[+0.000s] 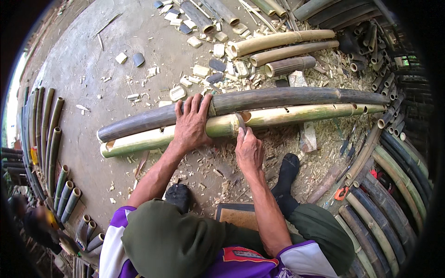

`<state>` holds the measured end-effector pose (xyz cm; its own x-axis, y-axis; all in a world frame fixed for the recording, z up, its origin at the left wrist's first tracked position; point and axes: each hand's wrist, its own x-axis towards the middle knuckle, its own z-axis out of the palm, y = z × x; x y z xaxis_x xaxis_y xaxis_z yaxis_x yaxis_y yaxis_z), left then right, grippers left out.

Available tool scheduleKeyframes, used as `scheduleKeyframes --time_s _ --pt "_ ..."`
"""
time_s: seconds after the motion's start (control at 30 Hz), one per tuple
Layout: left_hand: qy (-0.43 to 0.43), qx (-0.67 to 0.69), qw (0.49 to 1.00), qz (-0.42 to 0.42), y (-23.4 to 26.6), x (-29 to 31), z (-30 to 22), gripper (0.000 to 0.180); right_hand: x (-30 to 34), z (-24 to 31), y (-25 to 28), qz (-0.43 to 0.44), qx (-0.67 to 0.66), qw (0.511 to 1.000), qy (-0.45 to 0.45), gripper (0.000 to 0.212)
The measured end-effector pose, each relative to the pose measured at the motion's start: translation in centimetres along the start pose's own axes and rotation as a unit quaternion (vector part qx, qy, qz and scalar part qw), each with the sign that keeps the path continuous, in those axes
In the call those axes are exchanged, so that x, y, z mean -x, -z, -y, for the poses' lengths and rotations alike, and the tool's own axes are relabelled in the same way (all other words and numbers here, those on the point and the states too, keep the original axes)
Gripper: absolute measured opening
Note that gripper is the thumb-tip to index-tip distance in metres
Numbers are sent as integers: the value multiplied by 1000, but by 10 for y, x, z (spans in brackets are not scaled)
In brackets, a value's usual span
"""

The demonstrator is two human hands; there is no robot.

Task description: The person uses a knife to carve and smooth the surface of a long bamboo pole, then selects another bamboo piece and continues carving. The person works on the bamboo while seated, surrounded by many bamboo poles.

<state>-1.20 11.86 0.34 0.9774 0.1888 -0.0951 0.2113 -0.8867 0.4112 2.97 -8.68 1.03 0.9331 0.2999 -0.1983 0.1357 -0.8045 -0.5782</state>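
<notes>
Two long bamboo poles lie side by side across the floor before me. The far one is a dark bamboo pole (287, 97); the near one is a green bamboo pole (306, 114) with its skin partly scraped pale and several holes cut in it. My left hand (191, 123) grips across both, its fingers over the dark pole and its thumb by the green one. My right hand (249, 149) is closed at the near side of the green pole. From its fingertips a thin grey, curved piece (240, 121) stands against the pole's node; its kind is unclear.
Bamboo chips and shavings (227, 69) litter the floor. Three cut bamboo lengths (287, 42) lie beyond the poles. A pale block (308, 136) is under their right part. Stacked bamboo (380, 217) stands right, more bamboo (51, 120) left. An orange tape measure (341, 192) lies at right.
</notes>
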Motion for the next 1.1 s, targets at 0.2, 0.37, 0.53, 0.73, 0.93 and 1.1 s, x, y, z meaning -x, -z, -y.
scheduleKeyframes --time_s 0.2,0.37,0.53,0.73,0.93,1.1 --pt "11 8 1000 -2 5 2 -3 149 -3 -26 19 -74 -23 997 5 39" --pt "14 -17 1000 10 2 2 -3 149 -5 -30 20 -63 -26 998 7 38" --pt "8 -8 1000 2 0 2 -3 144 -11 -26 18 -57 -7 998 -1 38" --pt "2 -7 1000 2 0 2 -3 143 -17 -22 32 -18 88 996 -9 37" --pt "16 -7 1000 5 2 2 -1 145 -69 29 110 62 -18 996 -65 45" --pt "12 -13 1000 8 1 -2 -6 148 -145 21 162 61 13 996 71 36"
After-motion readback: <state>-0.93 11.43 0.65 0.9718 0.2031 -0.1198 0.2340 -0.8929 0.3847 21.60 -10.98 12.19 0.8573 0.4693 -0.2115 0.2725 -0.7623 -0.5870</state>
